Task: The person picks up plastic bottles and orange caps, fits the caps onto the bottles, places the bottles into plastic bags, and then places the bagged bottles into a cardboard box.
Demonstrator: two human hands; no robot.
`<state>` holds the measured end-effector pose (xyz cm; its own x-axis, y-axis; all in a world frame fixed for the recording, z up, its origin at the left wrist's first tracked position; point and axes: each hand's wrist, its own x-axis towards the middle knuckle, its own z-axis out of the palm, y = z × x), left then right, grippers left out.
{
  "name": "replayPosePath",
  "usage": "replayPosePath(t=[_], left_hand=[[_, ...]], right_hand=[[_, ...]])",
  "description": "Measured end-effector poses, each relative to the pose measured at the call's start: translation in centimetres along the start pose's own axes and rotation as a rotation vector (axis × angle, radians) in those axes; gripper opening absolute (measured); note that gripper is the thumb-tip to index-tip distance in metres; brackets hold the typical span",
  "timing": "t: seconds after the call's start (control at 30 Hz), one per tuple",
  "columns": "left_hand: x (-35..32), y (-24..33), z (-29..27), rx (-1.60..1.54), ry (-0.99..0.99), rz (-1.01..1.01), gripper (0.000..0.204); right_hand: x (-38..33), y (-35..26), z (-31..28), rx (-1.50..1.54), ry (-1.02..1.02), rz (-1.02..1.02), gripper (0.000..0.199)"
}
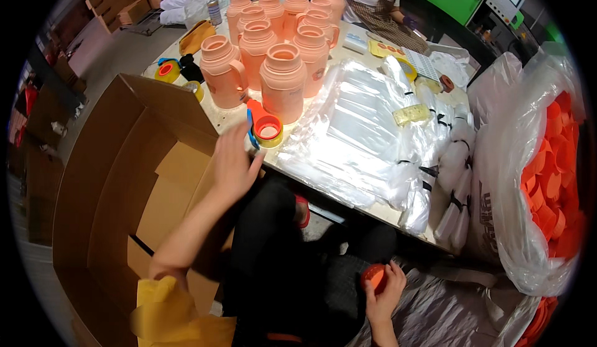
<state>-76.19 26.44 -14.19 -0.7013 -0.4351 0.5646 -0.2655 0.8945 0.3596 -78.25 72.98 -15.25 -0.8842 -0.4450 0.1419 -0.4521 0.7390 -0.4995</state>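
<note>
My right hand is low, beside my dark-clad leg, its thumb and fingers closed on a round orange-red cap. At the table's near edge is my left hand, thumb spread from the fingers, with nothing seen in it. It is nearest a tape dispenser with red and blue parts and a yellow roll. Whether the fingertips touch the blue part, I cannot tell. Behind the dispenser stand several peach-coloured plastic jugs with side handles, upright and with their round tops uncovered.
An open cardboard box stands at the left. Stacked clear plastic bags cover the table's middle, with tied bundles along its right. A large plastic sack holds orange-red parts. Another person sits across the table.
</note>
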Motion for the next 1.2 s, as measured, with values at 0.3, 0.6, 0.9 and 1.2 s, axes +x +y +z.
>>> replayPosePath(t=[0.3, 0.6, 0.9, 1.2], left_hand=[[18.3, 2.4, 8.2, -0.161, 0.197, 0.073, 0.032], [-10.9, 17.2, -1.5, -0.518, 0.052, 0.580, 0.051], [-17.0, 8.9, 3.2, -0.888, -0.920, -0.433, 0.039], [-12.2, 6.7, 2.0, -1.701, -0.514, -1.039, 0.023]], right_hand=[[-0.6, 3.7, 0.4, 0.127, 0.108, 0.176, 0.076], [5.4, 3.2, 2.3, 1.812, 0.306, 0.545, 0.058], [1.3, -0.4, 4.4, 1.789, -0.361, 0.321, 0.080], [0.5, 3.2, -1.1, 1.094, 0.430, 0.316, 0.088]])
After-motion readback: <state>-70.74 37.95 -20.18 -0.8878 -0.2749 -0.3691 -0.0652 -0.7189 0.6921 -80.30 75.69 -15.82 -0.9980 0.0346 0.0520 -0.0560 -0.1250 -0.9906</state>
